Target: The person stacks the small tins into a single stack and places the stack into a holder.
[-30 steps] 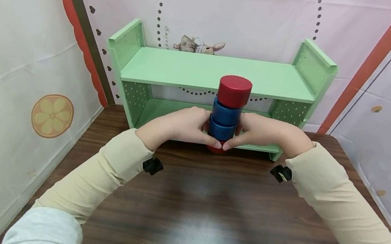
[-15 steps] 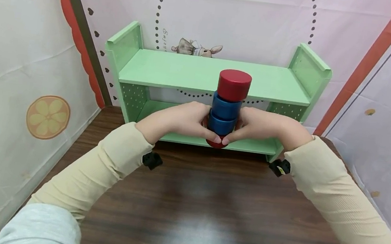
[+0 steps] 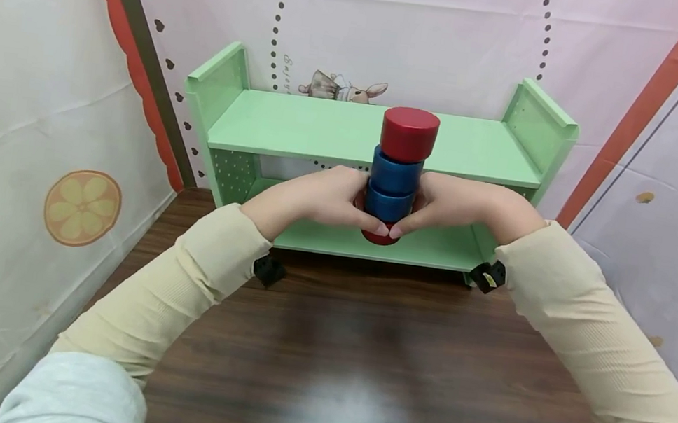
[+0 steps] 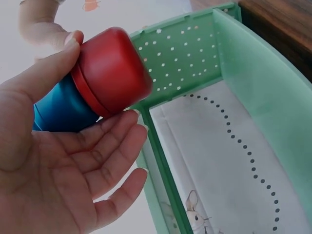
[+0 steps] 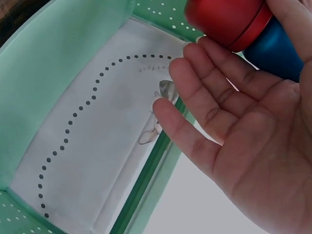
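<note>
A red-and-blue cylindrical stack (image 3: 395, 176) is upright in the head view, red at top and bottom with two blue sections between. My left hand (image 3: 329, 200) grips its left side and my right hand (image 3: 462, 205) its right. Both thumbs meet across the front of the red bottom section. In the left wrist view, the red end (image 4: 114, 73) with a raised rim lies between thumb and fingers. The right wrist view shows the same red end (image 5: 226, 19) and blue part (image 5: 275, 53) beside my right fingers, whose outer ones extend past it.
A green two-tier shelf (image 3: 349, 131) stands behind the stack, at the far side of the dark wooden table (image 3: 353, 354). Patterned cloth (image 3: 461, 43) hangs behind and at both sides. Dotted green end panels (image 4: 180, 58) close the shelf's sides.
Both hands have raised the red-and-blue stack together, so its bottom now overlaps the lower shelf in the head view. Their grip looks the same.
</note>
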The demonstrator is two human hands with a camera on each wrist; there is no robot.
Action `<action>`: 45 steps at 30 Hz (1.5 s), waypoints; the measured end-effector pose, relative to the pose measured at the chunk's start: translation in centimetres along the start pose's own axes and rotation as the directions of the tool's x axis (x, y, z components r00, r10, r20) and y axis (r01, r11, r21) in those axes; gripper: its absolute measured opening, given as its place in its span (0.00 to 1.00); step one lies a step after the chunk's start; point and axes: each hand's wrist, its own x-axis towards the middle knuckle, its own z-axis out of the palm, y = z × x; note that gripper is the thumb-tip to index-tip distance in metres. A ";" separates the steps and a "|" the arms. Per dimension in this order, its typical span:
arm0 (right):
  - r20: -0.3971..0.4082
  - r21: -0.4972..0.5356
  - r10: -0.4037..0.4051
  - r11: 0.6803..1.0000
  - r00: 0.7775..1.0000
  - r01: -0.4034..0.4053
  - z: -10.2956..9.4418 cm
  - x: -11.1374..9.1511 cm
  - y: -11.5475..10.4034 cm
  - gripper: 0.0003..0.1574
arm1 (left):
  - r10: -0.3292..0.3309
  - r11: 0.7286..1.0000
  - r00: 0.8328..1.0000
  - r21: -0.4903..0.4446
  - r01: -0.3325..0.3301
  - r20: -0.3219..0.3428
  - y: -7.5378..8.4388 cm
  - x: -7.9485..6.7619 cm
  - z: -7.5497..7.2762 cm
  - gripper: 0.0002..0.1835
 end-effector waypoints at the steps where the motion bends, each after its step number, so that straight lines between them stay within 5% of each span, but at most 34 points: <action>1: 0.002 0.008 0.001 1.000 1.000 -0.001 -0.1 0.1 0.0 0.40 | -0.003 1.000 1.000 -0.013 0.003 0.005 0.0 0.2 -0.1 0.30; 8: -0.017 -0.026 0.076 0.997 0.997 -0.077 -1.3 0.2 0.0 0.36 | -0.021 0.997 1.000 -0.080 0.023 0.022 -0.2 1.4 -1.0 0.32; 25: -0.046 -0.068 0.117 0.990 0.992 -0.120 -3.6 1.9 -0.4 0.33 | -0.060 0.992 0.997 -0.106 0.064 0.046 -0.7 2.8 -3.8 0.34; 45: 0.016 -0.018 0.094 0.995 0.995 -0.093 -5.9 3.1 -1.4 0.38 | -0.083 0.996 0.994 -0.023 0.085 0.070 -0.3 3.6 -6.5 0.30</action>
